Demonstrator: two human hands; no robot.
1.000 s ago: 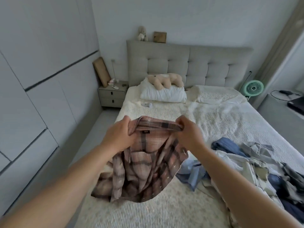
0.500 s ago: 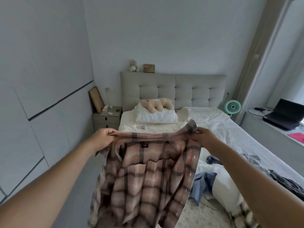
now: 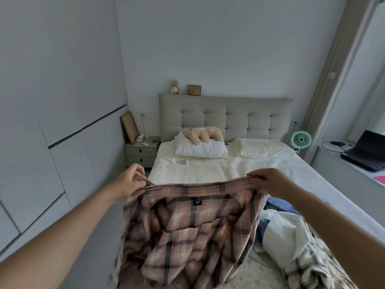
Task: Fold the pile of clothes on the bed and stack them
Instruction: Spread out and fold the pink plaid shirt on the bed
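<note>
Right now the person is holding a pink plaid shirt (image 3: 187,236) up in the air over the near edge of the bed (image 3: 208,172), and it is hanging open with its collar label facing the camera. At about ten o'clock from the label, the left hand (image 3: 130,180) is pinching one end of the collar edge between thumb and fingertips, with the other fingers loosely curled. At about two o'clock, the right hand (image 3: 268,182) is curling its fingers over the other end of that top edge and gripping the cloth firmly. Holding it by both upper corners is probably letting the fabric drop straight and shake out its creases, so it can be laid flat for folding. The cleared stretch of bedspread at twelve o'clock is looking like the likely place to spread it. Off at four o'clock the pile of unfolded clothes (image 3: 291,236) is lying heaped on the bed, white, blue and checked pieces tangled together, so most of the job is appearing to be ahead.
</note>
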